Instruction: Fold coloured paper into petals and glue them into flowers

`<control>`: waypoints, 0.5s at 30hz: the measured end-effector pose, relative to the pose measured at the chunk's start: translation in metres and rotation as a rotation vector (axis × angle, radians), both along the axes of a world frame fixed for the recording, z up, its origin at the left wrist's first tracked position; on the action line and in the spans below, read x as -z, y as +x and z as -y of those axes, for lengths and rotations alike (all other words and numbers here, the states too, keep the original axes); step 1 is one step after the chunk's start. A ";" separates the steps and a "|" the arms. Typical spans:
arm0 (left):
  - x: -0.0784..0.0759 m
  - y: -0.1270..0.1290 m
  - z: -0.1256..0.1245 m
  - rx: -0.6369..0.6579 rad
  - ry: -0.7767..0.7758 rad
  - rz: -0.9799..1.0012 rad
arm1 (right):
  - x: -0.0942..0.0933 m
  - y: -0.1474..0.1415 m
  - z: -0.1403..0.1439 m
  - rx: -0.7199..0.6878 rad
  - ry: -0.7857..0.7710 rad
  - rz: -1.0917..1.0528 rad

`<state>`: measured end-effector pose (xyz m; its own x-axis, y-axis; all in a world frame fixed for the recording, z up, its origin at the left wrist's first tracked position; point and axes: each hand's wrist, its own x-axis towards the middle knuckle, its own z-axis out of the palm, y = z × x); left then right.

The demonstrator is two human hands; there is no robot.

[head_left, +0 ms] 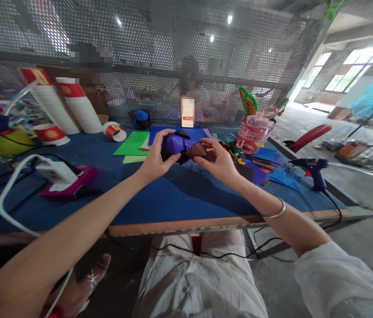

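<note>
My left hand is closed around a purple and black craft piece, which looks like folded paper and is held just above the blue tabletop. Fingers and thumb grip its left side and lower edge. My right hand pinches a brown piece, seemingly paper, against the right end of the purple one. Whether the two pieces are joined cannot be made out. Behind the hands lie green sheets and a blue sheet. Paper scraps are spread beside my right hand.
A blue glue gun stands at the right edge, its cord hanging down. Further back are a pink jug and a propped phone. Leaning stacks of paper cups and a purple power strip with cables occupy the left. Perforated metal rises behind.
</note>
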<state>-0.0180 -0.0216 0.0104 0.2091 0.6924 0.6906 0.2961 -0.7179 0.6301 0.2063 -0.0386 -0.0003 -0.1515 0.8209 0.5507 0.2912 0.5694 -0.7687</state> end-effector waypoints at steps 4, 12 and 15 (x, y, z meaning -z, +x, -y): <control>0.000 -0.001 0.002 -0.056 0.125 -0.049 | 0.001 0.000 -0.003 -0.046 -0.082 -0.078; -0.001 -0.004 0.000 -0.139 0.264 -0.066 | -0.005 -0.002 0.000 -0.230 -0.225 -0.258; -0.001 -0.004 0.001 -0.139 0.253 -0.055 | -0.010 -0.002 0.004 -0.228 -0.328 -0.360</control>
<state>-0.0219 -0.0223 0.0117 0.1660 0.5243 0.8352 0.4316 -0.8001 0.4165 0.2046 -0.0425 0.0101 -0.1946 0.9268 0.3211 -0.1267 0.3008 -0.9452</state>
